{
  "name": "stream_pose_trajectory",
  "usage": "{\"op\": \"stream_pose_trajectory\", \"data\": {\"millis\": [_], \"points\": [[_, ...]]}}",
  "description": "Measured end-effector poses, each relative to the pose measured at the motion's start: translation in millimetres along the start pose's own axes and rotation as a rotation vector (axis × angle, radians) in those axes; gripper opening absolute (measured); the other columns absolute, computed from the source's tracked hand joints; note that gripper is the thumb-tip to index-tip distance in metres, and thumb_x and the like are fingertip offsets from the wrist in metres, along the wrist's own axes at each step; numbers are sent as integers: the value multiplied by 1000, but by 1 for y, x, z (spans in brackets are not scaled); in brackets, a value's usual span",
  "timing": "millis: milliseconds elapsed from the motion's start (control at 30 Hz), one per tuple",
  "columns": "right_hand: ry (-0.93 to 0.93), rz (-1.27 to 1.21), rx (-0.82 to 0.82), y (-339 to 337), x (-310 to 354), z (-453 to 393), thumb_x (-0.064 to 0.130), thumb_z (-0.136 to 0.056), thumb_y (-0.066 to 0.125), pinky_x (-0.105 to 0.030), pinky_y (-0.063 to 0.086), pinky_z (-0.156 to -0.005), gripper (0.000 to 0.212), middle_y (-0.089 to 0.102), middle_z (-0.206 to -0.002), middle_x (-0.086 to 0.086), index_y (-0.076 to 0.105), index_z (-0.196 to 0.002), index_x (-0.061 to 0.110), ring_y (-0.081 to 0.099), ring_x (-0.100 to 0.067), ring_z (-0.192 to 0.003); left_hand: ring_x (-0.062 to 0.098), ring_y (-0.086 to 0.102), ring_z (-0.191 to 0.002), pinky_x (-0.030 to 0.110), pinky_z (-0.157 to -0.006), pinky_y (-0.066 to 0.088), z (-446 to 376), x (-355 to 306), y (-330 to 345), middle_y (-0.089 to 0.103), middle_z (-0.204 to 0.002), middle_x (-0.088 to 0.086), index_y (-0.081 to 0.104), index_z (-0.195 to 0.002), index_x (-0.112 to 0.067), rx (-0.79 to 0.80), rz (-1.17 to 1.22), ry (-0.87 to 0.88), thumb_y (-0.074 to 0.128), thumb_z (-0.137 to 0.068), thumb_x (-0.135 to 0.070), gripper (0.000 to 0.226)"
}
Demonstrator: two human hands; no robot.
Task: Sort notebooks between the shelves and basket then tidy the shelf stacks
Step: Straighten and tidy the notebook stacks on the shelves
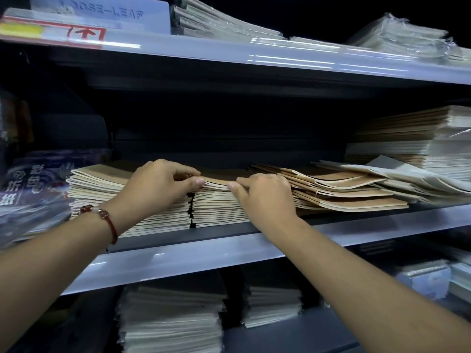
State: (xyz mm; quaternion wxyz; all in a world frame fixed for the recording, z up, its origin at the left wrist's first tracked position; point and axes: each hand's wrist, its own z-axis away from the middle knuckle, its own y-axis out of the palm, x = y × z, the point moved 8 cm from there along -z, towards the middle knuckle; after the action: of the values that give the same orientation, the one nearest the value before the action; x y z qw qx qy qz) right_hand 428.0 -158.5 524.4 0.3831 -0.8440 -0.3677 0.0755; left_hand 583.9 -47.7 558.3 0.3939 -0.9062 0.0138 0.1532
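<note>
Brown-covered notebooks lie in stacks on the middle shelf (229,248). A middle stack (219,207) sits between a left stack (102,184) and a slumped, fanned-out right stack (344,189). My left hand (158,184), with a red bracelet at the wrist, curls over the top front edge of the middle stack and pinches its top notebooks with thumb and fingers. My right hand (265,197) grips the same top edge from the right, thumb tip against the notebook edges. No basket is in view.
A taller notebook pile (413,138) and loose grey sheets (407,179) fill the shelf's right end. Purple packets (33,189) lie at the left. Wrapped notebook stacks sit on the upper shelf (224,21) and the lower shelf (173,317).
</note>
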Motion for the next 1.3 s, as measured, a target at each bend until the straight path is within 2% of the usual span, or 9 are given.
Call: {"op": "stream_pose_trajectory", "data": {"millis": [167,300,433,567,733,867,1033,1133,1300], "points": [[20,-30,-17,2,-2,-2,64,-97,36,-38,34,-101,48,66,-115,7,65,-125,37,54,-19,-113,9,61,-102,27,-79,48,2,3,2,72,-116,-10,70,-122,-33,-19,-30,21,63,-89,-53,39],[-53,-78,37,6,-1,1,49,-104,34,-39,17,-119,46,60,-135,5,53,-140,28,45,-18,-132,14,67,-101,31,-81,55,6,6,3,71,-118,-10,58,-131,-46,48,-110,48,65,-89,-52,44],[-120,-43,140,7,-10,8,26,-108,31,-37,3,-122,46,36,-158,0,29,-154,26,21,-22,-149,1,53,-47,16,-46,39,4,10,3,69,-65,-16,55,-131,-52,106,-108,33,63,-94,-37,41],[-115,-59,145,5,-14,8,19,-108,31,-34,2,-122,47,32,-160,-1,30,-154,28,19,-22,-150,4,44,-37,15,-38,31,3,6,0,54,-41,-14,66,-123,-45,38,-30,29,66,-92,-29,36],[-96,-120,139,5,-15,6,19,-108,32,-34,1,-123,46,33,-159,-1,35,-152,26,18,-21,-150,-12,62,-85,7,-65,40,-3,14,-3,67,-85,-25,70,-117,-41,72,103,-24,79,-82,-34,36],[-71,-150,139,5,-16,5,26,-107,36,-33,2,-123,43,35,-158,1,39,-150,28,19,-19,-150,-22,57,-80,9,-73,43,-7,18,3,68,-89,-27,71,-116,-34,76,163,-59,83,-79,-29,39],[-62,-102,84,4,-9,7,26,-107,36,-33,4,-123,42,39,-156,1,41,-149,29,22,-19,-149,7,66,-98,30,-78,54,9,8,-2,73,-105,-17,63,-128,-41,-39,-80,31,70,-88,-44,41],[-55,-88,102,5,-8,7,25,-108,35,-34,3,-123,42,38,-157,0,40,-150,28,21,-20,-150,15,64,-75,28,-63,41,22,-3,1,70,-76,-12,55,-139,-37,-102,-212,108,60,-91,-54,51],[-61,-47,136,4,-2,14,28,-108,33,-35,2,-122,49,24,-163,-3,25,-156,24,12,-22,-152,22,62,-112,39,-96,41,26,-9,20,70,-116,0,45,-146,-20,-170,-443,126,45,-79,-77,88]]}}
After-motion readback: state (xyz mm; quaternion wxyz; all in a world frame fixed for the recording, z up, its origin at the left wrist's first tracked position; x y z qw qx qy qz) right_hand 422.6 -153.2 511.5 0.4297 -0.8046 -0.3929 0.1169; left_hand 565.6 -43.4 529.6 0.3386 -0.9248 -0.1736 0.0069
